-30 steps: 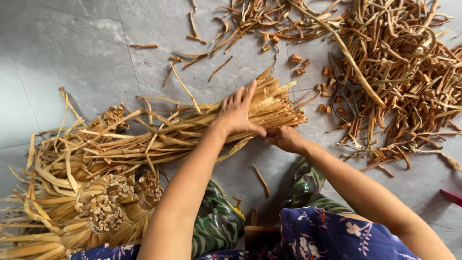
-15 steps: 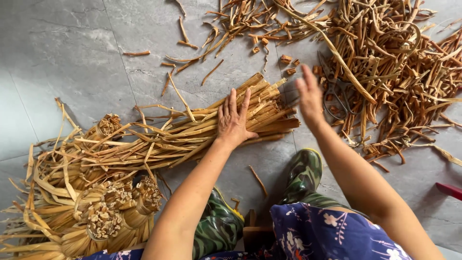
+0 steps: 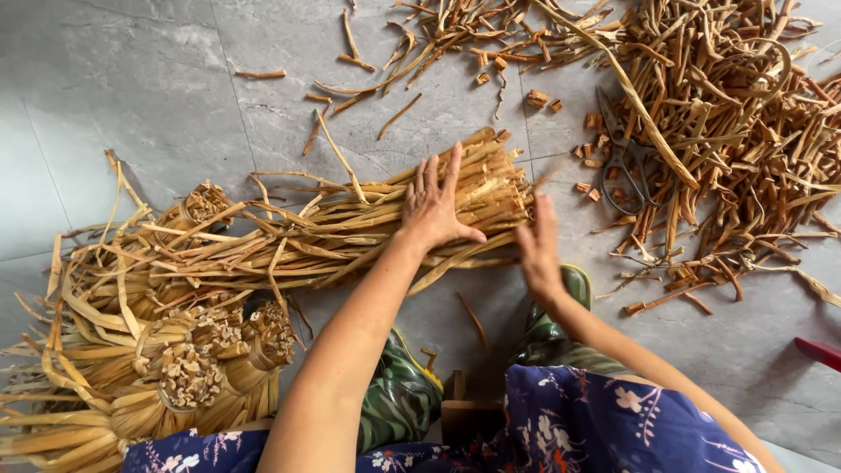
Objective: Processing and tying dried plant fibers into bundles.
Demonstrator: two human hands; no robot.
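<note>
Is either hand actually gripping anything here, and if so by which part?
Nothing is gripped. The left hand lies flat, fingers spread, on the bundle of dried stalks near its cut end; the right hand is open beside that end.

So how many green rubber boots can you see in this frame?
2. One boot sits under the left forearm, lower centre; the other boot is just below the right hand. Both are partly hidden by the arms and clothing.

Reed bundle lying on floor; tied sheaves lying left; scissors lying right, beside loose strip pile.
</note>
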